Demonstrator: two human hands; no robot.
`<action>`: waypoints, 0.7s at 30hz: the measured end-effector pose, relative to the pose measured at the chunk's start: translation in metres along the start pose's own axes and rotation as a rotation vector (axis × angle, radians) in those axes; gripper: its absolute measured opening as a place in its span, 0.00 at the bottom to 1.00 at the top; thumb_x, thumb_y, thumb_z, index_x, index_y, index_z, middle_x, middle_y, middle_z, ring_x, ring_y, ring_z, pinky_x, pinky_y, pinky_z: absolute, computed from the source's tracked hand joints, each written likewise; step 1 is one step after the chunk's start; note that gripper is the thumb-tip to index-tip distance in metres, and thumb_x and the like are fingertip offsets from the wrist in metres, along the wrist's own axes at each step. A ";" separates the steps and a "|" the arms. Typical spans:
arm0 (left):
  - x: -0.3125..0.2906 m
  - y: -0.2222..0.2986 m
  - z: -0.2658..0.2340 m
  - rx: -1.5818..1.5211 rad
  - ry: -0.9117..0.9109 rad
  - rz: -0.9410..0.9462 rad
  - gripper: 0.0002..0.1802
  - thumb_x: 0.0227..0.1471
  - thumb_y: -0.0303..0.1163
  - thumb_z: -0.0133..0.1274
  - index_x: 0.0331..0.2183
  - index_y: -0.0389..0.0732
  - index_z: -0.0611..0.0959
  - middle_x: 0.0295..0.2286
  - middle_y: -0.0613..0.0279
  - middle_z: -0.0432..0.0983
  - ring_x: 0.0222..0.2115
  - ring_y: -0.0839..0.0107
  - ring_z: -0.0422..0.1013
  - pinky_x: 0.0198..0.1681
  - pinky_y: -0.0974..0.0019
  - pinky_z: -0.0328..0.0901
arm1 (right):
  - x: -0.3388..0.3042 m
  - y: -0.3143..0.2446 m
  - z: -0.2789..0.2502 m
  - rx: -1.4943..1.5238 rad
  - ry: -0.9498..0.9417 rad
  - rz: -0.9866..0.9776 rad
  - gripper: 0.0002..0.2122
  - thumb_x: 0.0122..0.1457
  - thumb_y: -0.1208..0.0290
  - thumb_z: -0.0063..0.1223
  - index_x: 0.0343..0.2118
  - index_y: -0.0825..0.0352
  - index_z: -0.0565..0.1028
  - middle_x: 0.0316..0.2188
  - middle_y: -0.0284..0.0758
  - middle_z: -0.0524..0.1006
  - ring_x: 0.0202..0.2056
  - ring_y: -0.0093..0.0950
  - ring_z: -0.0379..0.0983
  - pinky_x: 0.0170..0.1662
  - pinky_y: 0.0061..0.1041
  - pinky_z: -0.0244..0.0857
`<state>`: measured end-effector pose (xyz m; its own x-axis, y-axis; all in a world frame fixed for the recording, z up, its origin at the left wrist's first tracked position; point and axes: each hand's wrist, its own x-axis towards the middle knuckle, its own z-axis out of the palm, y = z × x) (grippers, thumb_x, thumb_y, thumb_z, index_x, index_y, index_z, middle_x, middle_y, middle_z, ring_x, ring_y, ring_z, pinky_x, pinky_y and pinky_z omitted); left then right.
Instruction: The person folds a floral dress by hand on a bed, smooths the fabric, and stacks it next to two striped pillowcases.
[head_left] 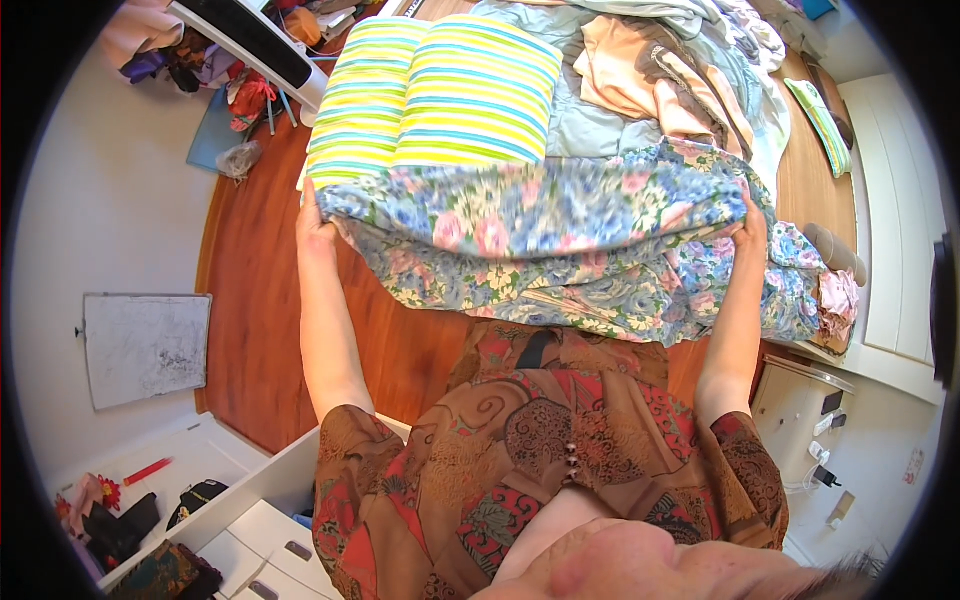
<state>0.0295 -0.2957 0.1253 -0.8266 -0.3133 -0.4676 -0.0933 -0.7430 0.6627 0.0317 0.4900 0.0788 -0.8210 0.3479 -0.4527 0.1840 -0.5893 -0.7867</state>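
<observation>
A floral cloth [560,215] in blue, pink and cream stretches between my two hands, its upper edge blurred by motion. My left hand [318,225] is closed on its left end, and my right hand [748,222] is closed on its right end. The lower part hangs in loose folds in front of me. On the right, more of the same print lies bunched on the bed; whether it is one piece I cannot tell. Just beyond the cloth lies a plump yellow, blue and white striped quilt or cushion [475,90], creased down the middle.
Behind lie a pale blue quilt [600,125] and a peach cloth [640,80]. A small striped pillow [820,125] is at the right, with a grey roll [835,255] nearer. Left are a whiteboard [145,350] and red wooden floor [250,330]; white drawers [270,550] stand lower left.
</observation>
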 end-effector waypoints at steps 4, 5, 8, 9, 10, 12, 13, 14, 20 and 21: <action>-0.035 0.023 0.022 0.005 -0.261 -0.008 0.21 0.52 0.42 0.56 0.40 0.35 0.78 0.40 0.57 0.76 0.43 0.63 0.70 0.50 0.57 0.64 | -0.014 -0.007 -0.006 -0.173 0.074 -0.230 0.13 0.61 0.70 0.45 0.44 0.73 0.71 0.40 0.39 0.76 0.39 0.32 0.74 0.44 0.32 0.70; -0.038 0.024 0.023 0.000 -0.278 -0.017 0.21 0.52 0.42 0.56 0.40 0.35 0.78 0.40 0.57 0.76 0.43 0.63 0.70 0.50 0.57 0.64 | -0.010 -0.011 -0.022 -0.241 0.018 -0.287 0.13 0.61 0.71 0.44 0.44 0.75 0.71 0.40 0.39 0.76 0.39 0.32 0.74 0.44 0.32 0.70; -0.043 0.029 0.002 0.492 -0.382 0.150 0.11 0.54 0.35 0.54 0.37 0.38 0.79 0.36 0.64 0.77 0.38 0.75 0.72 0.44 0.68 0.65 | -0.015 -0.003 -0.026 -0.219 -0.049 -0.254 0.12 0.62 0.72 0.41 0.43 0.75 0.72 0.39 0.39 0.76 0.39 0.30 0.75 0.43 0.29 0.70; -0.042 0.024 0.004 0.496 -0.397 0.138 0.11 0.54 0.35 0.54 0.37 0.38 0.79 0.36 0.64 0.77 0.38 0.75 0.72 0.44 0.68 0.65 | -0.018 -0.003 -0.032 -0.221 -0.096 -0.258 0.12 0.62 0.72 0.41 0.43 0.75 0.72 0.39 0.39 0.76 0.39 0.30 0.75 0.43 0.28 0.70; -0.040 0.018 0.007 0.453 -0.347 0.230 0.10 0.54 0.34 0.54 0.36 0.39 0.79 0.35 0.64 0.77 0.37 0.74 0.72 0.43 0.68 0.65 | -0.019 -0.003 -0.036 -0.222 -0.112 -0.272 0.13 0.63 0.71 0.40 0.44 0.74 0.72 0.40 0.39 0.76 0.39 0.30 0.75 0.43 0.28 0.70; -0.037 0.014 0.006 0.377 -0.201 0.420 0.08 0.54 0.31 0.54 0.35 0.38 0.78 0.34 0.64 0.77 0.35 0.75 0.72 0.40 0.70 0.66 | -0.030 -0.004 -0.019 -0.292 -0.106 -0.241 0.14 0.61 0.68 0.47 0.47 0.70 0.71 0.43 0.34 0.74 0.42 0.24 0.72 0.46 0.25 0.66; -0.033 0.019 -0.004 0.352 -0.122 0.453 0.09 0.54 0.32 0.53 0.36 0.37 0.77 0.33 0.63 0.76 0.34 0.73 0.72 0.40 0.69 0.67 | -0.046 -0.007 0.006 -0.331 -0.122 -0.233 0.17 0.59 0.65 0.51 0.49 0.67 0.71 0.46 0.31 0.72 0.45 0.21 0.68 0.48 0.24 0.63; -0.025 0.021 -0.009 0.332 -0.077 0.498 0.10 0.55 0.32 0.53 0.36 0.36 0.76 0.33 0.61 0.76 0.34 0.72 0.72 0.38 0.68 0.68 | -0.052 -0.014 0.004 -0.439 -0.177 -0.291 0.20 0.58 0.62 0.53 0.52 0.64 0.70 0.50 0.29 0.69 0.50 0.21 0.63 0.53 0.23 0.56; -0.005 0.016 0.011 0.390 0.322 0.547 0.14 0.56 0.31 0.48 0.36 0.28 0.75 0.32 0.55 0.75 0.30 0.65 0.73 0.33 0.61 0.70 | -0.085 -0.037 0.032 -0.739 -0.478 -0.262 0.17 0.59 0.68 0.51 0.51 0.63 0.71 0.50 0.30 0.71 0.50 0.21 0.65 0.52 0.20 0.59; 0.000 0.018 0.007 0.425 0.309 0.477 0.14 0.56 0.31 0.48 0.37 0.28 0.75 0.33 0.55 0.75 0.31 0.65 0.73 0.33 0.62 0.70 | -0.077 -0.034 0.028 -0.785 -0.487 -0.255 0.14 0.60 0.69 0.50 0.48 0.64 0.74 0.48 0.30 0.72 0.49 0.20 0.65 0.52 0.20 0.58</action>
<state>0.0235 -0.3048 0.1416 -0.6416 -0.7474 -0.1724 -0.0211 -0.2075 0.9780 0.0738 0.4628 0.1526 -0.9884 -0.0476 -0.1439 0.1332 0.1806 -0.9745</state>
